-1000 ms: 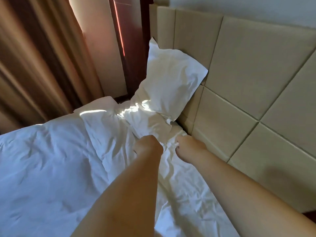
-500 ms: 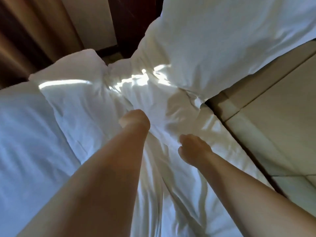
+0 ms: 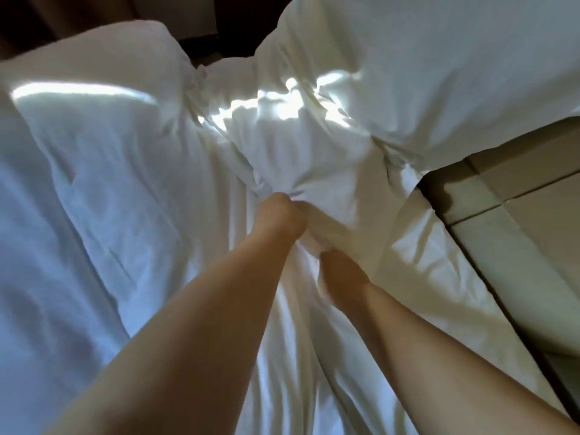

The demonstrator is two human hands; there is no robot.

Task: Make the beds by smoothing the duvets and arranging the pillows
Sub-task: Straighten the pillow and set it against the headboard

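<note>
Duvet point(image 3: 94, 215) covered the left half of the view, white and creased, with a strip of sunlight across its top edge at about ten o'clock. From its inner edge a bunched fold of white fabric point(image 3: 301, 158) ran toward the centre, and both of my hands met on it there. My left hand point(image 3: 281, 215) was closed around a gather of that fabric, fingers curled in and knuckles up, just above the middle of the frame. My right hand point(image 3: 340, 277) lay just below it, toward five o'clock, pressed into the same bundle; its fingers were buried in the cloth, so I could not tell whether it was gripping or only resting there. The two hands sat near each other, the fold between them. A pillow point(image 3: 439, 73) filled the view from twelve to two o'clock, its lower edge against the padded beige headboard point(image 3: 518, 215), which ran down the right side from three to five o'clock. A wrinkled sheet point(image 3: 423, 277) lay between my right forearm and the headboard.
</note>
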